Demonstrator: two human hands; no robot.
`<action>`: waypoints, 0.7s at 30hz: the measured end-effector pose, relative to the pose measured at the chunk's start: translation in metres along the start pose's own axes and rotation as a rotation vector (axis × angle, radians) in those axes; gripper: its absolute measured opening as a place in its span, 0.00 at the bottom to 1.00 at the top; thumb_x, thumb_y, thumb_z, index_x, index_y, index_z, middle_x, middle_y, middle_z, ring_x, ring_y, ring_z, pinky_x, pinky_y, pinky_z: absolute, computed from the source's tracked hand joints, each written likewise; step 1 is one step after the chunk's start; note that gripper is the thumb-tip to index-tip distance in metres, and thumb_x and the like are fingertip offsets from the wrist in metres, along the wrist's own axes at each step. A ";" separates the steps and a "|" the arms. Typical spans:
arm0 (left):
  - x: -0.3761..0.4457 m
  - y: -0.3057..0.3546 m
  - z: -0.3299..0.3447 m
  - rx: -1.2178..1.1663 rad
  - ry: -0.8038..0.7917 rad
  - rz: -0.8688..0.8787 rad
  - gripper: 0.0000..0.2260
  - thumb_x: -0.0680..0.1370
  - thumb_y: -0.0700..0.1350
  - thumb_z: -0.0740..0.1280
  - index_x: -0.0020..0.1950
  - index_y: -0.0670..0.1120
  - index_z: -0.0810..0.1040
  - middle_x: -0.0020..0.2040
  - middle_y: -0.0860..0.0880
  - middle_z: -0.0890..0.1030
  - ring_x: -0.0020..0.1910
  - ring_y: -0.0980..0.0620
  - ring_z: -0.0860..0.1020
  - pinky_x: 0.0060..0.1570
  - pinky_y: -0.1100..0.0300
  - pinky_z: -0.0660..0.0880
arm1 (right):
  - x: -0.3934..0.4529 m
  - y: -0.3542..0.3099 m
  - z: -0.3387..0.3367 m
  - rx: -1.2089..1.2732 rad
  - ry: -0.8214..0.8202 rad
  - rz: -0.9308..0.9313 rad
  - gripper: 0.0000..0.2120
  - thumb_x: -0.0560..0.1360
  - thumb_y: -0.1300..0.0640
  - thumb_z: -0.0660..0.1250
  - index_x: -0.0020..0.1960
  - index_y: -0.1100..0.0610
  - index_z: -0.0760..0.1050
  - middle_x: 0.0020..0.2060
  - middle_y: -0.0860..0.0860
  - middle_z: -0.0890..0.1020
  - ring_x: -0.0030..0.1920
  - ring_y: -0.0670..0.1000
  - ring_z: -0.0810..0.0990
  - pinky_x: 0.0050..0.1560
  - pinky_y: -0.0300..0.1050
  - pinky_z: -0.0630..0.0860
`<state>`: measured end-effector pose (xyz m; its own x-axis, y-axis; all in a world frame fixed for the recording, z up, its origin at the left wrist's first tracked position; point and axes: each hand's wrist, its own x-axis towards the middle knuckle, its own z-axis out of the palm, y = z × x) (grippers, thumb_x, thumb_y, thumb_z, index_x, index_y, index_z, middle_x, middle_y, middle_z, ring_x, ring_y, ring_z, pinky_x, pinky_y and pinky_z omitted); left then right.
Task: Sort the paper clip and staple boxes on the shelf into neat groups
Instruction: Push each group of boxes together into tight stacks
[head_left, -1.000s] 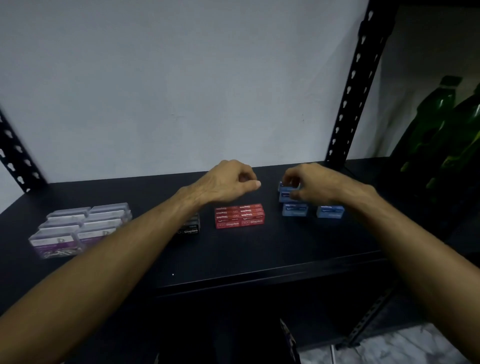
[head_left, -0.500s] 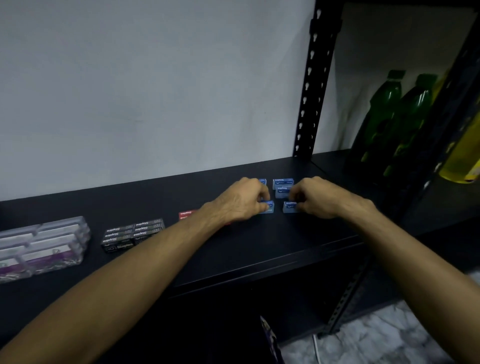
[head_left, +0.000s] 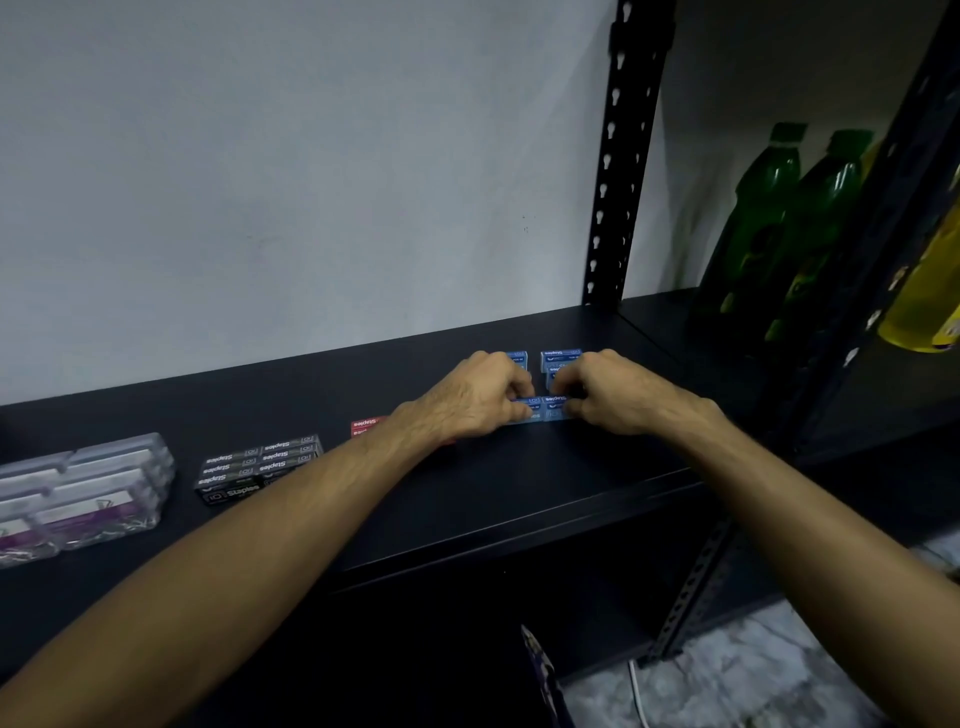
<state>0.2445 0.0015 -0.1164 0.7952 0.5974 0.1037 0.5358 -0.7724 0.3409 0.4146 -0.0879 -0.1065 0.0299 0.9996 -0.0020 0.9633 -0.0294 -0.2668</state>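
Hands meet over the blue staple boxes (head_left: 558, 359) at the right part of the black shelf (head_left: 519, 483). Left hand (head_left: 470, 402) has curled fingers pinching the left front blue box (head_left: 531, 408); right hand (head_left: 615, 395) has curled fingers pinching the right front blue box (head_left: 556, 407). These two boxes sit side by side, touching, just in front of the other blue boxes. Red staple boxes (head_left: 363, 425) lie just left of the left wrist, mostly hidden by it. Black staple boxes (head_left: 258, 464) form a tight block further left. Clear paper clip boxes (head_left: 83, 491) are grouped at the far left edge. Green bottles (head_left: 763, 218) stand on the neighbouring shelf, right.
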 end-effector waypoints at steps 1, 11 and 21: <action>0.000 0.000 0.000 -0.005 0.000 -0.003 0.06 0.76 0.48 0.71 0.51 0.48 0.83 0.40 0.57 0.79 0.43 0.57 0.79 0.41 0.65 0.71 | 0.000 0.000 0.000 0.001 0.001 -0.005 0.07 0.78 0.57 0.67 0.54 0.51 0.80 0.47 0.45 0.80 0.44 0.44 0.78 0.40 0.36 0.70; -0.006 -0.004 0.000 -0.019 -0.004 -0.022 0.06 0.76 0.48 0.72 0.50 0.48 0.84 0.42 0.53 0.83 0.43 0.57 0.81 0.47 0.58 0.80 | 0.002 -0.003 0.004 -0.007 0.011 -0.047 0.08 0.79 0.57 0.67 0.56 0.52 0.80 0.49 0.46 0.80 0.47 0.45 0.78 0.45 0.39 0.72; -0.010 -0.006 -0.002 0.044 0.019 -0.056 0.13 0.74 0.58 0.70 0.54 0.53 0.82 0.42 0.56 0.81 0.42 0.57 0.79 0.47 0.54 0.78 | 0.002 0.001 0.004 0.034 0.043 -0.035 0.12 0.76 0.53 0.68 0.60 0.50 0.79 0.53 0.45 0.82 0.50 0.46 0.79 0.50 0.41 0.75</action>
<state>0.2329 0.0006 -0.1172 0.7585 0.6434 0.1035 0.5913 -0.7462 0.3057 0.4144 -0.0855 -0.1109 0.0083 0.9988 0.0491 0.9543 0.0068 -0.2987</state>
